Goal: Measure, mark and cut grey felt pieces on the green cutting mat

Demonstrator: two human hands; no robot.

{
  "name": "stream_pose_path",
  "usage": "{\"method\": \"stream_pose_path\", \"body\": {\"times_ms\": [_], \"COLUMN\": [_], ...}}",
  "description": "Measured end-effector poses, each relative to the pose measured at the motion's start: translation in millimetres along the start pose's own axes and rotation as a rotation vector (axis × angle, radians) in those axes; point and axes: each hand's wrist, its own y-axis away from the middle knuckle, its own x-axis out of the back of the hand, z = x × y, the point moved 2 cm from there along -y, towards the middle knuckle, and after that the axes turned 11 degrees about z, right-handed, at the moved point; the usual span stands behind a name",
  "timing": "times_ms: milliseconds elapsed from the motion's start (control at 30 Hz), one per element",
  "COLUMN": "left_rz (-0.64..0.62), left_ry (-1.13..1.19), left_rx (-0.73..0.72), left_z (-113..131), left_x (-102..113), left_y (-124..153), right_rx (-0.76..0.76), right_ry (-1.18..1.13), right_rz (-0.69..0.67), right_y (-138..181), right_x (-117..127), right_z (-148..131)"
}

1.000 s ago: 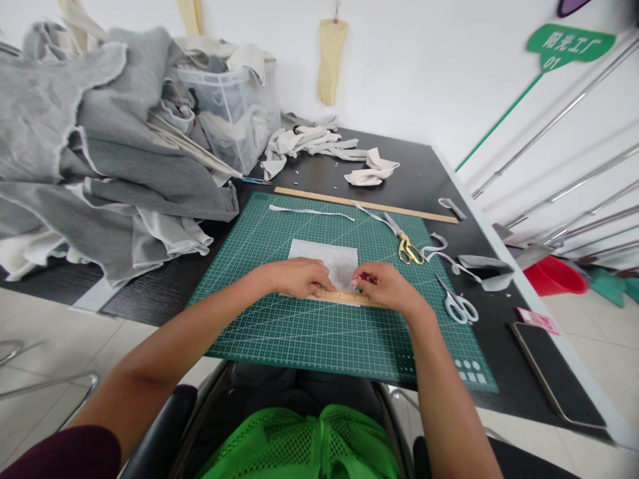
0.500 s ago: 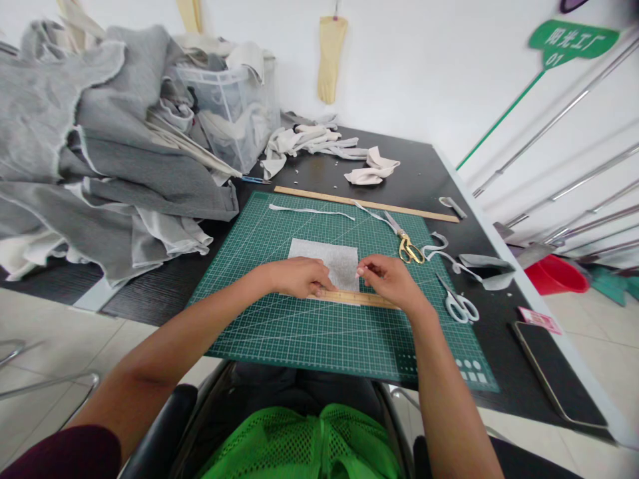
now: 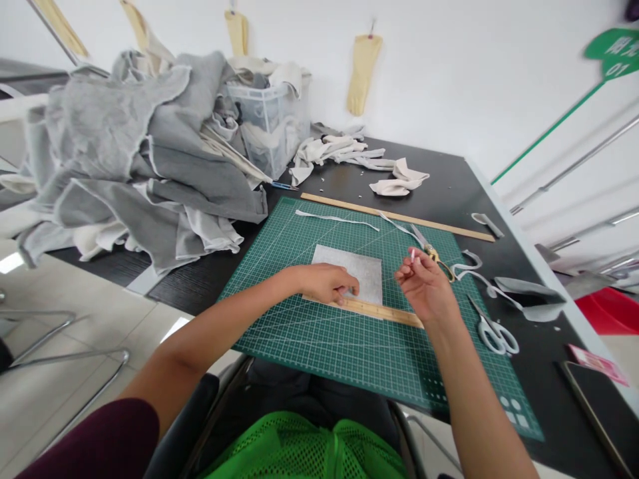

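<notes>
A small grey fabric rectangle [image 3: 355, 273] lies on the green cutting mat [image 3: 309, 332]. A short wooden ruler [image 3: 384, 311] rests along the near edge of the fabric. My left hand [image 3: 327, 282] lies on the ruler's left part and the fabric, fingers curled down and pressing. My right hand [image 3: 424, 283] is lifted above the mat to the right of the fabric, with thumb and fingers pinched on a small whitish thing I cannot make out.
Gold-handled scissors [image 3: 430, 250] lie just behind my right hand, white-handled scissors [image 3: 492, 329] further right. A long wooden ruler [image 3: 394, 216] and a fabric strip [image 3: 334, 219] lie at the mat's far edge. A heap of grey cloth [image 3: 150, 153] and a clear bin [image 3: 272, 123] fill the left.
My right hand came off the short ruler and rose toward the right, pinching something small. My left hand stays pressing the ruler. The camera has shifted left.
</notes>
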Motion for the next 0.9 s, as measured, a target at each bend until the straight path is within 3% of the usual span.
{"method": "stream_pose_path", "body": {"times_ms": [100,167,333,433,567,900], "left_rz": [0.004,0.006,0.006,0.019,0.045,0.097], "left_ry": [0.028,0.06,0.12,0.113,0.073,0.045], "left_rx": [0.011,0.0,-0.069,-0.086,-0.077,-0.128], "left_z": [-3,-7,-15,-15,-9,-4], "left_x": [-1,-3,-6,-6,-5,-3], "left_y": [0,-1,-3,-2,1,-2], "right_rx": [-0.16,-0.181,0.104,0.157,0.159,0.13], "right_ry": [0.083,0.252,1.099,1.444,1.586,1.593], "right_rz": [-0.042,-0.105,-0.395,-0.51,-0.552,-0.544], "right_y": [3,6,13,17,20,24], "right_x": [-5,-5,4,10,9,9], "right_z": [4,7,8,9,10,6]}}
